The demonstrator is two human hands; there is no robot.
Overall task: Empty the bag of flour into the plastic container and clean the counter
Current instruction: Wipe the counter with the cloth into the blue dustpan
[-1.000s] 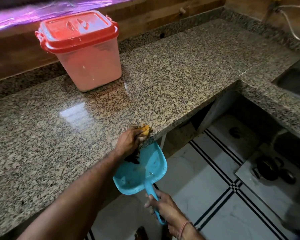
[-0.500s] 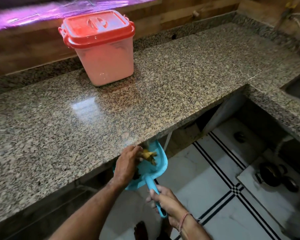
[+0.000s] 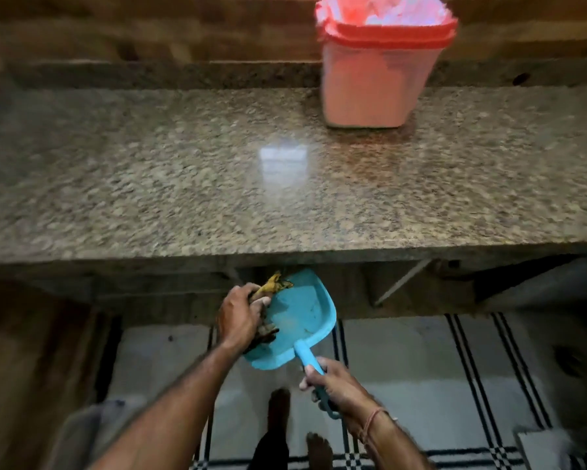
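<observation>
My right hand (image 3: 336,388) grips the handle of a blue dustpan (image 3: 302,317), held below the front edge of the granite counter (image 3: 217,184). My left hand (image 3: 239,315) clutches a yellow and dark cleaning cloth (image 3: 271,286) against the pan's left side. The plastic container (image 3: 380,72) with its red lid stands shut at the back right of the counter. The whole view is blurred by motion. No flour bag is in view.
Below the counter is a dark recess with a slanted support (image 3: 400,283). White floor tiles with black stripes (image 3: 465,368) lie under my hands, and my feet (image 3: 278,415) stand on them. A wooden wall runs behind the counter.
The view has swung left, so the container now sits at upper right. Both hands and the dustpan have dropped a little below the counter edge, with the cloth still over the pan.
</observation>
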